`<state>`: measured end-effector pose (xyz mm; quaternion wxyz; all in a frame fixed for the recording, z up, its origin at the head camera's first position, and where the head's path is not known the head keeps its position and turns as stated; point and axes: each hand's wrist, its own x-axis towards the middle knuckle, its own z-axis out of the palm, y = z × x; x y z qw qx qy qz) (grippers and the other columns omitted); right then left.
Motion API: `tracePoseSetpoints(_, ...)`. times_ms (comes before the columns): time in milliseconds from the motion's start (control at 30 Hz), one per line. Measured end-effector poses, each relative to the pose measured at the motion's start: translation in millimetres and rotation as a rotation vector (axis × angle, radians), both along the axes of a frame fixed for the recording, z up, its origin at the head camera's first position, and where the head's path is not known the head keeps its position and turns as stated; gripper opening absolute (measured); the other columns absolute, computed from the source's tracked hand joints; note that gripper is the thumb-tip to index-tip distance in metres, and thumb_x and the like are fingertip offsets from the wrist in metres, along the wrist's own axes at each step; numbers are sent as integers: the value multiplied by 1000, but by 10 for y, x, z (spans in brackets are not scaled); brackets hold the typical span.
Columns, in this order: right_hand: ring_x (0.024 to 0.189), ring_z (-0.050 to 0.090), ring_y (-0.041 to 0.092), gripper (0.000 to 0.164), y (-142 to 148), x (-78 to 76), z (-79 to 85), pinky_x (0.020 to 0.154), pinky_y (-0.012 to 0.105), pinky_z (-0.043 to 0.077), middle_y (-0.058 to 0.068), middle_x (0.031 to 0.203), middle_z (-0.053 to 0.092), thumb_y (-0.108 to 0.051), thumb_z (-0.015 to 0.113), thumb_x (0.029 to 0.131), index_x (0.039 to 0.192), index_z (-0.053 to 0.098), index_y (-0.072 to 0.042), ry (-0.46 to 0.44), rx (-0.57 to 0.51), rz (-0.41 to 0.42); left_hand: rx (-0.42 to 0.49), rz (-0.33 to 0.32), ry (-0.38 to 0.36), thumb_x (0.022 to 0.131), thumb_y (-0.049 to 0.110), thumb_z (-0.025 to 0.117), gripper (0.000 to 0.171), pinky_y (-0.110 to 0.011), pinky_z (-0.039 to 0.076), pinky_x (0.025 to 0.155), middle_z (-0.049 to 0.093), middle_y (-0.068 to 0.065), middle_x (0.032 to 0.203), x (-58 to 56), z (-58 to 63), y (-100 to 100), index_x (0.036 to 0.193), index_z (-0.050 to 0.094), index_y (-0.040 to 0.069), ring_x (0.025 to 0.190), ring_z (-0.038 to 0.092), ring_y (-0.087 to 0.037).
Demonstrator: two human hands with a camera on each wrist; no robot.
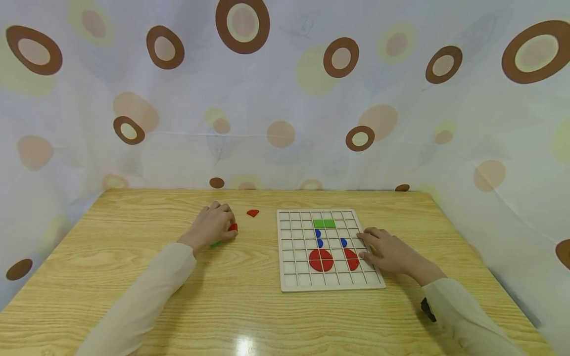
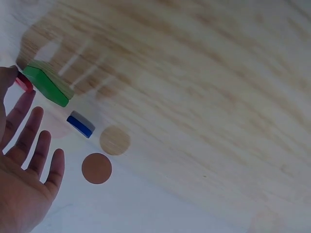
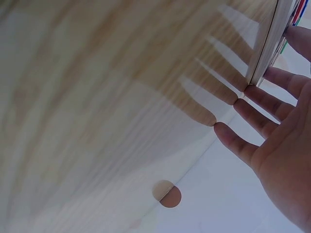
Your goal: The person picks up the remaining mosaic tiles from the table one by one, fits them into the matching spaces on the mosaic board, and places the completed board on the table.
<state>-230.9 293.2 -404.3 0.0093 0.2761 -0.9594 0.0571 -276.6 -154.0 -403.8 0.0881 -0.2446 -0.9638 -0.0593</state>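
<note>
My left hand (image 1: 211,228) pinches a red piece (image 1: 233,227) between thumb and index finger at the left of the table. The left wrist view shows that red piece (image 2: 24,81) at the fingertips, beside a green piece (image 2: 46,83) and a blue piece (image 2: 80,124). Under the hand, part of the green piece (image 1: 215,244) peeks out. My right hand (image 1: 389,252) rests at the right edge of a white gridded board (image 1: 296,280), fingers extended, thumb over the rim. In the right wrist view, its fingertips touch the table and the board's side (image 3: 265,48).
On the board lie green squares (image 1: 324,224), small blue half-rounds (image 1: 318,233), a red disc of quarter pieces (image 1: 321,260) and a red half disc (image 1: 351,259). A loose red quarter piece (image 1: 253,212) lies behind the left hand. A patterned curtain (image 1: 280,163) surrounds the wooden table (image 1: 240,306).
</note>
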Motion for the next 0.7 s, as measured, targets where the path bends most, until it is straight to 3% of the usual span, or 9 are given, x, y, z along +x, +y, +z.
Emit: tracePoseSetpoints(700, 113, 49, 40, 50, 18, -15, -26, 86, 58, 42, 20, 126, 49, -36, 53, 91, 129, 48, -4, 0, -9, 7, -6, -75, 93, 78, 38, 68, 24, -43, 44, 85, 60, -2, 102, 67, 35, 247, 88, 67, 16, 97, 52, -24)
